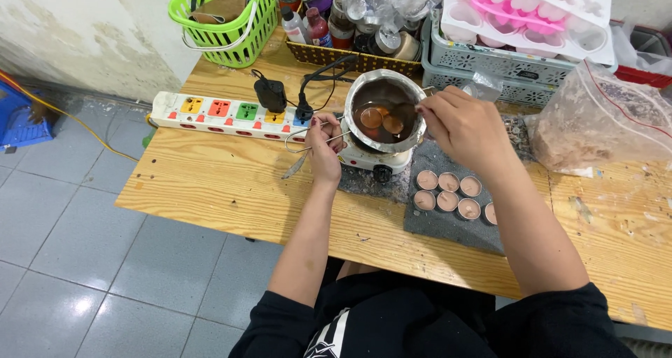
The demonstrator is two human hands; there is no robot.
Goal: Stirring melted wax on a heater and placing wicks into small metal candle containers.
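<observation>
A metal pot [364, 85] of brown melted liquid with two round lumps in it stands on a small white electric heater [378, 160]. My left hand [324, 142] grips the pot's wire handle [308, 135] at its left side. My right hand [462, 123] is shut on a thin metal stirrer [408, 107] whose tip dips into the liquid from the right. In front of the pot, several small round metal cups [448, 192] filled with pale brown wax stand on a grey mat [448, 225].
A white power strip [224, 114] with coloured switches lies left of the pot, two plugs in it. A green basket [227, 22], bottles, grey crates with pink and white moulds [532, 8] line the back. A plastic bag [602, 120] of flakes sits at right. Tiled floor lies left.
</observation>
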